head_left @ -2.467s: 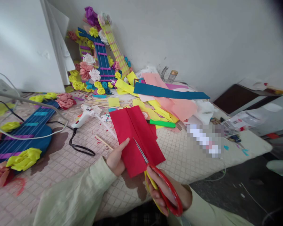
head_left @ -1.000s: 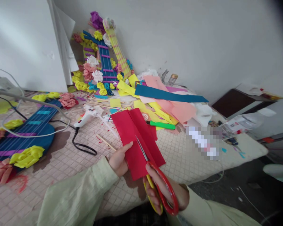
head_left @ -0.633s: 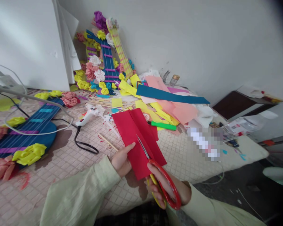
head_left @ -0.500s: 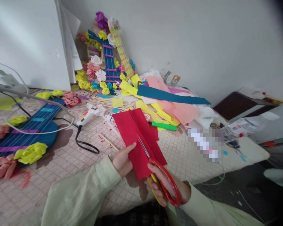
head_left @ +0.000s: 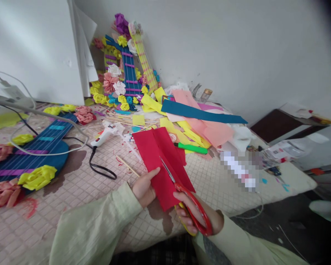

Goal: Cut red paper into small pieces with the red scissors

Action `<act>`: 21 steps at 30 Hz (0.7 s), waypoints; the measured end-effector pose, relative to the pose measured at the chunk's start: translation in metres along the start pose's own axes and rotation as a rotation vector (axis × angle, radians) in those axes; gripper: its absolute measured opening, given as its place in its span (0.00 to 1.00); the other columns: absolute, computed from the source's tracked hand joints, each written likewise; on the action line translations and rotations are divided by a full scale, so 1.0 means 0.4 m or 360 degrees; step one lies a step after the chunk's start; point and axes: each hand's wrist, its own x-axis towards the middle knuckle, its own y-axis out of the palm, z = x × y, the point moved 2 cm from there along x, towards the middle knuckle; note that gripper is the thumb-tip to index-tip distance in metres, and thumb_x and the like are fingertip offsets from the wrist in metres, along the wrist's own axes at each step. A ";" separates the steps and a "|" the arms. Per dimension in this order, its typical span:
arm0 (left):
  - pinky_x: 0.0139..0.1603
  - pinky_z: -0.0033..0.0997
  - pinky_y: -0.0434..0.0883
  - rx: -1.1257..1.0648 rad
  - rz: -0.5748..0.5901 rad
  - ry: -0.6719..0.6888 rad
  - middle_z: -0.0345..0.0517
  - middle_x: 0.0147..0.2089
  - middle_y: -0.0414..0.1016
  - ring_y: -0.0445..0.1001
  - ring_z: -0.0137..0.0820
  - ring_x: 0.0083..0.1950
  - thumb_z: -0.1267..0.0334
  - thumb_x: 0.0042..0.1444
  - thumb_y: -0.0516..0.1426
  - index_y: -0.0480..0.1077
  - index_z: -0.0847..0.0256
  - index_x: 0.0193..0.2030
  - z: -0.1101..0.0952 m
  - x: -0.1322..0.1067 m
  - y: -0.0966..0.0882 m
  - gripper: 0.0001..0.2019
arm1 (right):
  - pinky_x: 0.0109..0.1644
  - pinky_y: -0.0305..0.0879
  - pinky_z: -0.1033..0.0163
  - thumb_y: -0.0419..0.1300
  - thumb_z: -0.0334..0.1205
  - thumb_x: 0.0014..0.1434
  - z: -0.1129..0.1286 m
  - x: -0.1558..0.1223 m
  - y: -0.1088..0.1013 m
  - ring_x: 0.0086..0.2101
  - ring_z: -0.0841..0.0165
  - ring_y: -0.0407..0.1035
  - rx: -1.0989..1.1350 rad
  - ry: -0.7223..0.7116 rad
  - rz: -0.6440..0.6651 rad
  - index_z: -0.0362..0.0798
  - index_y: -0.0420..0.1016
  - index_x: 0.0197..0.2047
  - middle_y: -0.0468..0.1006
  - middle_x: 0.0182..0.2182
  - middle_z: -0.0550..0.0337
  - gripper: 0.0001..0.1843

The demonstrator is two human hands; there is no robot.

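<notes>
A folded red paper sheet [head_left: 157, 156] lies on the quilted table cover, its near end lifted. My left hand [head_left: 143, 188] pinches that near left edge, thumb on top. My right hand [head_left: 194, 220] is closed in the handles of red and yellow scissors [head_left: 186, 200]. Their blades run up the sheet's middle fold, tips about halfway along the sheet.
A white glue gun [head_left: 105, 134] with a black cord lies left of the sheet, a green marker [head_left: 191, 148] to its right. Behind lie coloured paper strips [head_left: 201, 115] and flower-covered paper guitars [head_left: 127, 70]. A blue paper guitar [head_left: 24, 154] fills the left. The table's edge [head_left: 264, 200] drops at the right.
The scissors have worked a little further up the red sheet, and the handles have closed somewhat. My left hand has kept its hold; the view has drifted slightly.
</notes>
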 end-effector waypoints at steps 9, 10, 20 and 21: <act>0.53 0.38 0.67 -0.0010 -0.0103 -0.0002 0.56 0.40 0.79 0.78 0.36 0.39 0.68 0.61 0.48 0.65 0.74 0.54 -0.008 -0.006 0.008 0.17 | 0.08 0.49 0.74 0.48 0.55 0.59 -0.001 0.001 0.002 0.07 0.80 0.48 -0.0192 -0.0254 -0.0130 0.47 0.55 0.18 0.53 0.08 0.73 0.25; 0.53 0.38 0.67 -0.0012 -0.0113 0.0003 0.55 0.40 0.79 0.78 0.36 0.39 0.68 0.61 0.48 0.65 0.74 0.54 -0.009 -0.006 0.009 0.17 | 0.08 0.49 0.74 0.48 0.56 0.59 -0.002 0.001 0.001 0.07 0.80 0.48 -0.0217 -0.0238 -0.0137 0.47 0.56 0.18 0.54 0.08 0.73 0.26; 0.46 0.35 0.72 -0.0019 -0.0135 0.0002 0.52 0.34 0.80 0.78 0.34 0.34 0.68 0.59 0.50 0.71 0.72 0.46 -0.006 -0.002 0.001 0.13 | 0.09 0.51 0.74 0.50 0.62 0.54 -0.001 -0.003 -0.009 0.09 0.80 0.51 -0.0268 -0.0223 -0.0250 0.47 0.57 0.19 0.57 0.11 0.71 0.27; 0.44 0.34 0.73 -0.0032 -0.0177 0.0024 0.51 0.33 0.80 0.78 0.34 0.32 0.68 0.59 0.51 0.71 0.71 0.44 -0.008 -0.002 0.002 0.12 | 0.08 0.51 0.74 0.50 0.63 0.54 -0.002 -0.004 -0.010 0.09 0.81 0.51 -0.0261 -0.0222 -0.0261 0.47 0.58 0.20 0.57 0.11 0.71 0.27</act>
